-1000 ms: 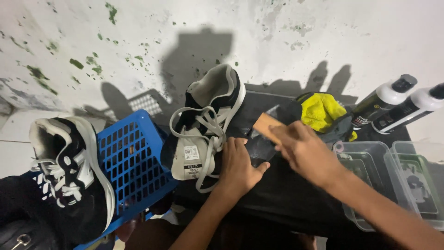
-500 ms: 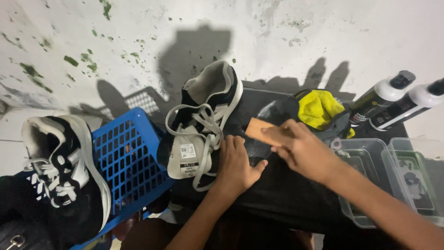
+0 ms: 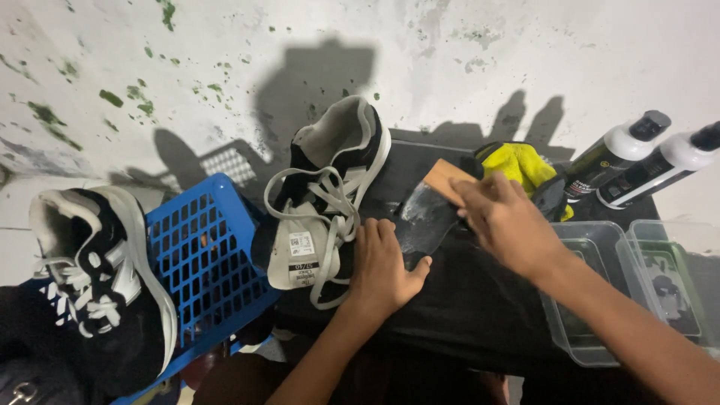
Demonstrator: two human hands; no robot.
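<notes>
My right hand [image 3: 510,221] grips a wooden-backed brush [image 3: 442,181] and presses it on a dark grey insole [image 3: 421,219] lying on the black cloth-covered table [image 3: 480,315]. My left hand [image 3: 382,266] lies flat, palm down, on the near end of the insole, its fingers beside a black and white sneaker [image 3: 322,199]. That sneaker stands on the table with loose white laces and its tongue pulled forward.
A second black and white sneaker [image 3: 97,274] rests on a blue plastic basket [image 3: 202,259] at the left. A yellow cloth [image 3: 517,165], two white bottles with black caps [image 3: 622,150] and clear plastic tubs [image 3: 600,300] sit at the right. A stained white wall lies behind.
My right hand has shifted the brush slightly along the insole, and the view has drifted a little. My left hand stays pressed in the same spot.
</notes>
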